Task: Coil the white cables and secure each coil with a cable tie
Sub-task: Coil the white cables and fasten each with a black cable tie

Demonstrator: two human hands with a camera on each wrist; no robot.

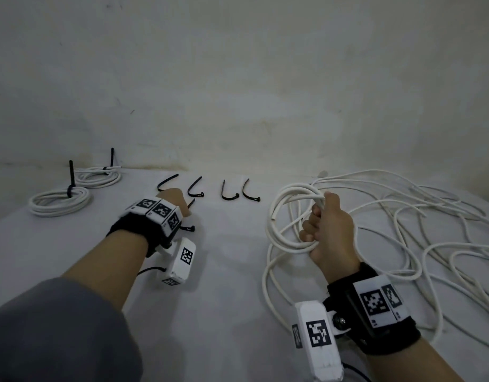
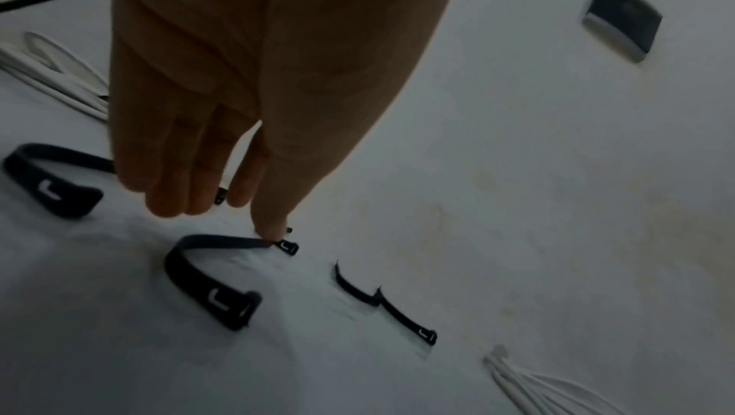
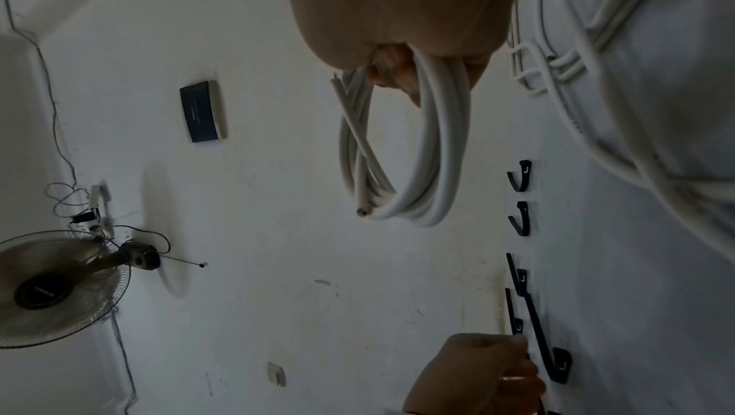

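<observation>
Right hand (image 1: pixel 330 230) gripping a fresh coil (image 1: pixel 293 216) of white cable, far right; left hand (image 2: pixel 223 126) reaching with relaxed fingers, thumb tip touching a black cable tie (image 2: pixel 207 267). Two tied coils (image 1: pixel 60 201) parked far left (so two done), loose cable tangle (image 1: pixel 403 230) still waiting right. No readable writing anywhere, only square marker patterns on wrist rigs (image 1: pixel 374 301).

The left hand (image 1: pixel 174 201) reaches forward, palm down, fingers (image 2: pixel 171 176) straight and close together. The right hand (image 1: pixel 330 230) is raised, fingers curled tight in a grip.
</observation>
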